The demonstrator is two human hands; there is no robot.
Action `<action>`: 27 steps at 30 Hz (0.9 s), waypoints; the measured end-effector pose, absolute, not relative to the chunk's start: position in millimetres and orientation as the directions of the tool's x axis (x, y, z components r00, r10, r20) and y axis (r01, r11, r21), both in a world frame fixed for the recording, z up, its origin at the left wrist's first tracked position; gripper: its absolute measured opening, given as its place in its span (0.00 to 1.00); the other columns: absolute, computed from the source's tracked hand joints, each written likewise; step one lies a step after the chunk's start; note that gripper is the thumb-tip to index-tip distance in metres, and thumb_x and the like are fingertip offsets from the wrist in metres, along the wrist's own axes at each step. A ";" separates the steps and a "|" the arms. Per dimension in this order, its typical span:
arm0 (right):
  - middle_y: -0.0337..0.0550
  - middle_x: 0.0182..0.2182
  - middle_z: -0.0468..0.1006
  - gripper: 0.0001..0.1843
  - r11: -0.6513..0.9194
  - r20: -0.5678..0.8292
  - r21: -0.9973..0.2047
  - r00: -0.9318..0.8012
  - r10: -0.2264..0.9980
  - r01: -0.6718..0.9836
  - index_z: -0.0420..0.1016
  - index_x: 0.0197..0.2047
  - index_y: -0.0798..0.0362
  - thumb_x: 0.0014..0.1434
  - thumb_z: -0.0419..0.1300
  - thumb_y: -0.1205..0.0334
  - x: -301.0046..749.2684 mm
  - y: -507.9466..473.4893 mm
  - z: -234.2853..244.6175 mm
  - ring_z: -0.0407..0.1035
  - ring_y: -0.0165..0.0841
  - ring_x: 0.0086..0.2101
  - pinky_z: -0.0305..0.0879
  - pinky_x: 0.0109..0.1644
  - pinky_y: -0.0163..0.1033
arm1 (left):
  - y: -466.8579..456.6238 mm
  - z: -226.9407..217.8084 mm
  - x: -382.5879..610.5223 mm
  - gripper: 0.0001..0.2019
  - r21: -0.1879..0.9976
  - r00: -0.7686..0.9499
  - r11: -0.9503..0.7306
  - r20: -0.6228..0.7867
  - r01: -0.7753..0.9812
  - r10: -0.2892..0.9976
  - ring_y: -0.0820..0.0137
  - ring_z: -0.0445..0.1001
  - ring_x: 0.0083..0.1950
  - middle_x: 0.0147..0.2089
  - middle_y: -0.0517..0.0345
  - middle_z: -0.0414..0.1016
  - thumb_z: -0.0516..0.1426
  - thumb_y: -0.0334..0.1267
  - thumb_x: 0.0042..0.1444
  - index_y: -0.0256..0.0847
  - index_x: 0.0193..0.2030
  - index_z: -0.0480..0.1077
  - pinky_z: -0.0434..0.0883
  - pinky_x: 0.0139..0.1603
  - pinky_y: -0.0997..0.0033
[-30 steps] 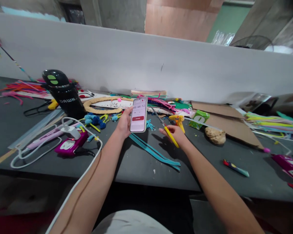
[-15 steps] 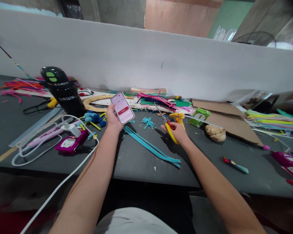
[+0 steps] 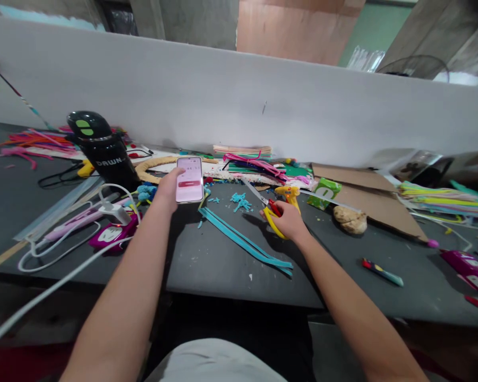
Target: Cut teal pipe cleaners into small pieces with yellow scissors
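Note:
A lit smartphone (image 3: 190,183) is gripped in my left hand (image 3: 169,189), its screen facing me with a red button on it. My right hand (image 3: 289,217) holds scissors (image 3: 273,209) with yellow and red handles, the blades pointing away to the upper left. Between the hands, long turquoise pipe cleaners (image 3: 242,241) lie on the table. A little pile of short turquoise pieces (image 3: 240,201) sits just beyond them. The yellow glue gun (image 3: 289,194) rests right behind my right hand.
A black tumbler (image 3: 103,154) and a purple power strip (image 3: 113,233) with white cables stand on the left. Bundled pipe cleaners (image 3: 255,164) lie along the back partition. To the right are cardboard (image 3: 382,204), a stone-like lump (image 3: 349,219) and a utility knife (image 3: 382,271).
My left hand has moved left with the smartphone, which is now more upright. The scissors have swung slightly left and lower in my right hand. The white cable by my left arm has shifted.

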State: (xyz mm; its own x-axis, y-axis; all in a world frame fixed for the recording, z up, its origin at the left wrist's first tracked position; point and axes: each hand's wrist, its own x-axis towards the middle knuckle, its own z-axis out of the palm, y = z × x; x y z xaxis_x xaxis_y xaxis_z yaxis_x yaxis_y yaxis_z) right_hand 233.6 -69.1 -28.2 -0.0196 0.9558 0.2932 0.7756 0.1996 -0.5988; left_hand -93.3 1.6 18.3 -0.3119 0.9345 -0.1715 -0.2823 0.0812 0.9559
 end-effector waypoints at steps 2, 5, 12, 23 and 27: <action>0.36 0.21 0.66 0.21 0.212 0.299 -0.573 -0.039 0.953 0.791 0.67 0.25 0.52 0.49 0.63 0.43 231.2 -70.6 -27.5 0.59 0.29 0.24 0.51 0.28 0.35 | -0.7 21.2 -110.5 0.15 0.986 -0.370 0.122 -0.070 0.118 0.926 0.59 0.77 0.33 0.30 0.54 0.76 0.63 0.43 0.42 0.39 0.37 0.72 0.72 0.30 0.66; 0.36 0.22 0.67 0.22 0.234 0.309 -0.545 -0.066 0.949 0.805 0.65 0.25 0.52 0.50 0.62 0.41 228.0 -73.3 -25.3 0.58 0.29 0.24 0.50 0.28 0.35 | -8.1 21.0 -128.8 0.17 0.859 -0.365 0.210 -0.029 0.467 0.931 0.56 0.76 0.34 0.31 0.50 0.76 0.63 0.49 0.44 0.39 0.36 0.72 0.69 0.29 0.65; 0.36 0.22 0.67 0.21 0.245 0.315 -0.520 -0.083 0.945 0.818 0.65 0.25 0.52 0.52 0.61 0.43 228.6 -74.4 -24.4 0.58 0.29 0.24 0.49 0.28 0.36 | -36.3 11.2 -144.6 0.24 0.722 -0.286 0.260 -0.089 0.641 0.954 0.56 0.77 0.41 0.43 0.49 0.78 0.57 0.57 0.49 0.40 0.44 0.72 0.70 0.36 0.64; 0.38 0.24 0.70 0.17 0.245 0.293 -0.496 -0.104 0.950 0.833 0.68 0.27 0.53 0.52 0.61 0.47 229.6 -73.5 -25.0 0.60 0.30 0.25 0.49 0.29 0.36 | -49.0 -4.0 -135.3 0.28 0.750 -0.218 0.233 -0.121 0.619 0.968 0.49 0.72 0.57 0.57 0.45 0.74 0.61 0.57 0.46 0.45 0.52 0.70 0.68 0.55 0.55; 0.38 0.24 0.70 0.15 0.244 0.284 -0.498 -0.110 0.953 0.832 0.68 0.27 0.53 0.52 0.61 0.48 229.2 -74.2 -24.5 0.60 0.30 0.25 0.50 0.29 0.35 | -52.5 1.0 -126.7 0.24 0.753 -0.180 0.202 -0.113 0.627 0.977 0.47 0.73 0.56 0.53 0.44 0.77 0.61 0.56 0.45 0.43 0.45 0.73 0.67 0.56 0.54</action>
